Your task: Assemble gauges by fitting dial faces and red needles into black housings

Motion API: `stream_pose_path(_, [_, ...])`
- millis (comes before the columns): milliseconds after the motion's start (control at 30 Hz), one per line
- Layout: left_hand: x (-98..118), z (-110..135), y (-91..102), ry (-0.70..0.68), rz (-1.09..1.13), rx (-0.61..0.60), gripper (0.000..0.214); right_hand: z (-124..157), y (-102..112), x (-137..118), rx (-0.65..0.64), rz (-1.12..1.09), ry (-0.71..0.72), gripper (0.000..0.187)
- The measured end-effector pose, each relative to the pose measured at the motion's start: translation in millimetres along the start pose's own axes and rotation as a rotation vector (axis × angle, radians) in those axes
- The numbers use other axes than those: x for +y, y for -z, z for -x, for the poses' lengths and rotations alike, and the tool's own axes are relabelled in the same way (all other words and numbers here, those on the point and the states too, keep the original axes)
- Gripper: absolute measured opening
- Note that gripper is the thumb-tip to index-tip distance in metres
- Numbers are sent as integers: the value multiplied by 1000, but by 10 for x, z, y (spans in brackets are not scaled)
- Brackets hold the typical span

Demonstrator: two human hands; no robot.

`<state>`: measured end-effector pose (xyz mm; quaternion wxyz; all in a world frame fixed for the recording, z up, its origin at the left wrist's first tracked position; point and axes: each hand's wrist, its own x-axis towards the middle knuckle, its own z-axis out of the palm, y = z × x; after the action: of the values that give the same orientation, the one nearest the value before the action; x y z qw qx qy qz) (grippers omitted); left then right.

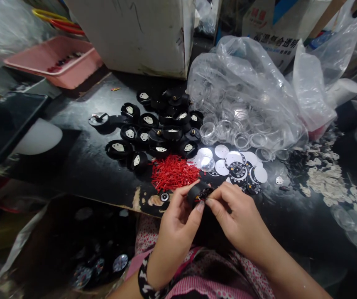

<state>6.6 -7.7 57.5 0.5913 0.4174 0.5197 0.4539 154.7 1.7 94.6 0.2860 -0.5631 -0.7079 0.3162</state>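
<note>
My left hand (pixel 178 224) grips a round black gauge housing (pixel 194 192) near the table's front edge. A dial face with dark markings shows inside it, turned toward my right hand (pixel 239 214). The right thumb and forefinger are pinched together at the rim of that face; whatever they hold is too small to make out. Just beyond the hands lies a heap of thin red pointers (pixel 174 172). White and black dial discs (pixel 237 170) are spread to its right. More black housings (pixel 147 120), several with white plates inside, stand in a group at the back left.
A plastic bag (pixel 253 79) spills clear round covers (pixel 225 128) across the back right. Small whitish plates (pixel 321 174) lie at the far right. A pink bin (pixel 63 62) and a large box (pixel 135 37) stand behind. Below the table edge, a container holds finished-looking gauges (pixel 121 262).
</note>
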Motion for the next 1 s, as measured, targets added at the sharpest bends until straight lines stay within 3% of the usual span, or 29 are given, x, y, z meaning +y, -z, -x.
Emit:
stream_pose_path(233, [12, 43, 55, -81, -151, 22, 27, 71, -54, -45, 13, 2, -34, 23])
stream_pose_path(367, [-13, -23, 68, 110, 57, -76, 24, 50, -12, -26, 3, 42, -57, 22])
stream_pose_path(467, [-71, -64, 81, 236, 232, -148, 32, 5, 30, 11, 17, 143, 73, 7])
stream_pose_path(533, [-106, -65, 84, 239, 262, -159, 38, -29, 39, 37, 7, 249, 168, 11])
stream_pose_path(667, [-105, -22, 18, 265, 256, -73, 38, -95, 18, 53, 7, 396, 264, 14])
stream_pose_path(800, [-70, 8, -92, 349, 290, 40, 41, -116, 9, -24, 66, 274, 112, 12])
stream_pose_path(900, [-106, -14, -83, 257, 223, 18, 41, -106, 71, -54, 14, 138, -32, 11])
stream_pose_path(1000, [-179, -65, -26, 226, 205, -31, 41, -185, 239, 87, -65, 35, -20, 10])
